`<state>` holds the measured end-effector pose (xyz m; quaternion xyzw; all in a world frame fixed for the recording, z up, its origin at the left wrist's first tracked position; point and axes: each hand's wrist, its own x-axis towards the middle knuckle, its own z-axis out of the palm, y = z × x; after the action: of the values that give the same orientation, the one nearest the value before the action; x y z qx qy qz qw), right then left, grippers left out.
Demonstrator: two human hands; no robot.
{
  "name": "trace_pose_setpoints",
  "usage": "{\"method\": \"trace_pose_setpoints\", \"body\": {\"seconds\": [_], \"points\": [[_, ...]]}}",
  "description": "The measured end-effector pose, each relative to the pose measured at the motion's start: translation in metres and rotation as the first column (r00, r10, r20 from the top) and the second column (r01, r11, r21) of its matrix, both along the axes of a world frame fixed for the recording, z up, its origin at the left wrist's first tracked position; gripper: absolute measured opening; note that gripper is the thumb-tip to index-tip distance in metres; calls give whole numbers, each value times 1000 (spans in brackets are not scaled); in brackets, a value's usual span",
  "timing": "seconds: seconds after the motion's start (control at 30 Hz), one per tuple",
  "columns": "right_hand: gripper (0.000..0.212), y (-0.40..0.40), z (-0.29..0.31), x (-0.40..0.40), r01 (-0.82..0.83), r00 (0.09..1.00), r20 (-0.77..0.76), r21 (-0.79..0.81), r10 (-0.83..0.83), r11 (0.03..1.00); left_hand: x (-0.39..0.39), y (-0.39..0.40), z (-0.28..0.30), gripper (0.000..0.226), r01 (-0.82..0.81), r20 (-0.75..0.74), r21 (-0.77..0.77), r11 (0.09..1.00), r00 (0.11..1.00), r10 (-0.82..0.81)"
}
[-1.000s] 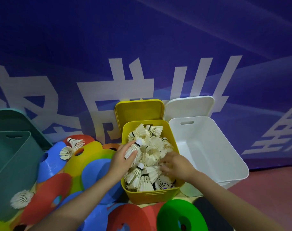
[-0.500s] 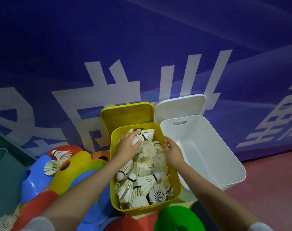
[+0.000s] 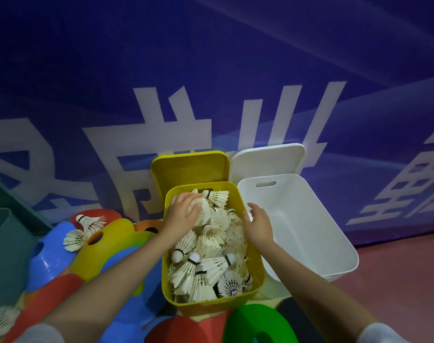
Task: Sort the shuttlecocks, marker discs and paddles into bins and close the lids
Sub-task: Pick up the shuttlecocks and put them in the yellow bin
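The yellow bin (image 3: 212,302) in the middle of the frame is full of shuttlecocks (image 3: 211,246). The left hand (image 3: 180,215) presses flat on them. The right hand (image 3: 259,224) rests open on the bin's right rim.

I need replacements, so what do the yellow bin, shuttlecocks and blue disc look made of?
Yellow bin: moulded plastic, smooth matt, with a rounded rim.
Shuttlecocks: white feather-like vanes and pale rounded caps; real feather or cork cannot be told.
Blue disc: glossy, probably soft plastic, judging by its highlight.
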<state>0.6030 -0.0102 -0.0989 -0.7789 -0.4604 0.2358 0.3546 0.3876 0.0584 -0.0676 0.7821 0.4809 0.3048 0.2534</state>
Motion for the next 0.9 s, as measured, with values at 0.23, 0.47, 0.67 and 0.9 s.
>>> {"method": "trace_pose_setpoints", "body": {"seconds": [0.23,0.47,0.67,0.9], "points": [[33,-5,43,-62,-273,950,221,241,221,931,-92,-22,23,29,-209,165,39,977,966,200],[26,10,61,-198,-535,838,-6,196,546,822,-227,-57,-6,32,-549,167,-28,836,822,545],[22,31,42,-300,-676,731,-36,95,681,731,-351,-90,-43,30,-712,-38,-147,687,698,716],[31,77,10,-381,-696,712,50,-91,701,713,-418,-123,-79,47,-750,-199,-159,642,661,724]]}}
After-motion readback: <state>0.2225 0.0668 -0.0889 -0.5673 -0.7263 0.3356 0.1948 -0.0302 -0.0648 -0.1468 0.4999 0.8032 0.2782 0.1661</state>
